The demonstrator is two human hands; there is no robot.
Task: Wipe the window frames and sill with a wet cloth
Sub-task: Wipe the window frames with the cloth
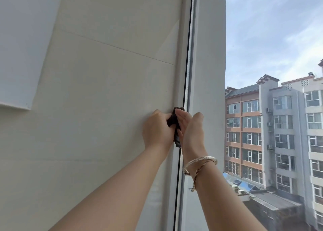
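So both hands are up on the vertical window frame (181, 73), the white strip running top to bottom between the cream tiled wall (104, 91) and the glass; the dark brown cloth (173, 119) is bunched up right on that frame, about halfway up its visible length, pressed against the black rubber seal (187, 56) that runs along the frame's inner edge; a bit of the cloth pokes out above the fingers and a ragged tail hangs below the palms

Left hand (157, 127) is on the wall side, fingers curled tight round the cloth, knuckles facing the camera; right hand (191, 127) is on the glass side, fingers held together and mostly straight, laid flat against the cloth so it's sandwiched between the two hands; the thumb sticks up on the glass side; can't tell if the right fingertips hook round the far side of the cloth, they're hidden

Right wrist has a silver bangle (201, 161) plus a twisted cord bracelet (196, 174) just below it; a white panel (22, 47) sits on the wall toward the upper left corner; through the glass there are apartment blocks (272, 134) and cloudy blue sky
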